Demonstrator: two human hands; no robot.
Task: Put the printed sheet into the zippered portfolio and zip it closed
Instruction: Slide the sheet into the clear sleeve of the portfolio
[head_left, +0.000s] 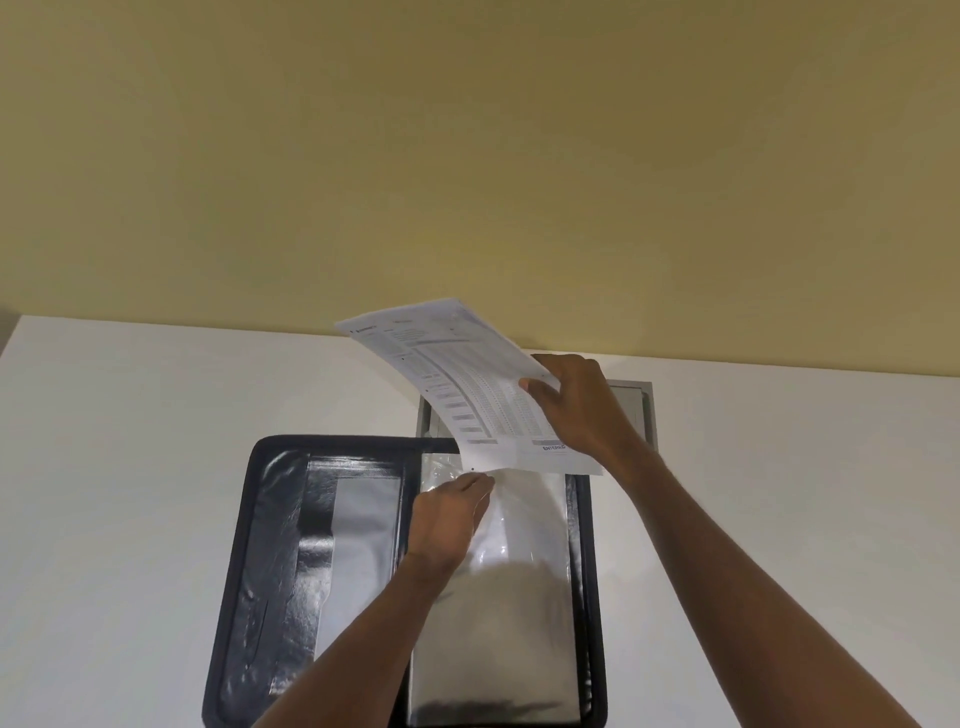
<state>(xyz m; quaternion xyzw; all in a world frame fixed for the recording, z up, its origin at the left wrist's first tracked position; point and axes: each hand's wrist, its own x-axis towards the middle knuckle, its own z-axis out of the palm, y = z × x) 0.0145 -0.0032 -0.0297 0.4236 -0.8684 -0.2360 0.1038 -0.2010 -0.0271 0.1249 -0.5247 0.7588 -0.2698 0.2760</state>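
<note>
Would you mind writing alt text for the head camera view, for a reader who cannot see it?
A person's right hand holds a printed sheet tilted above an open black zippered portfolio lying on a white table. The left hand rests on a clear plastic sleeve on the portfolio's right half. A yellow wall rises behind.

One head-worn view only, looking forward and down from close above the worktop (130, 467), facing the wall (467, 156); both forearms reach in from the bottom edge, wide-angle bending the edges.
</note>
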